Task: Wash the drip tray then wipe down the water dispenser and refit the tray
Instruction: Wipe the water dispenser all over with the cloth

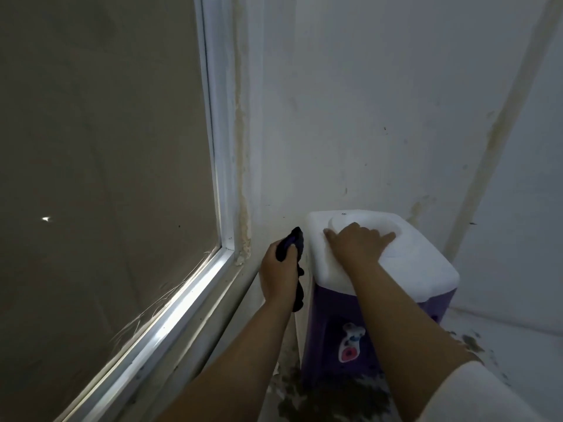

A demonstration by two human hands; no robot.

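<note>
White plaster wall [365, 102], stained and scuffed, fills the corner, with a large window [100, 147] in a pale frame to the left. Against the wall stands the water dispenser [380, 284], purple-bodied with a white top, on a mottled floor [475, 339]. A tap [350, 342] shows on its front; the drip tray is not in view. The right hand [356, 242] lies flat, fingers spread, on the dispenser's top. The left hand [278, 269] grips a dark cloth [294, 248], possibly blue, just beside the dispenser's left side.
</note>
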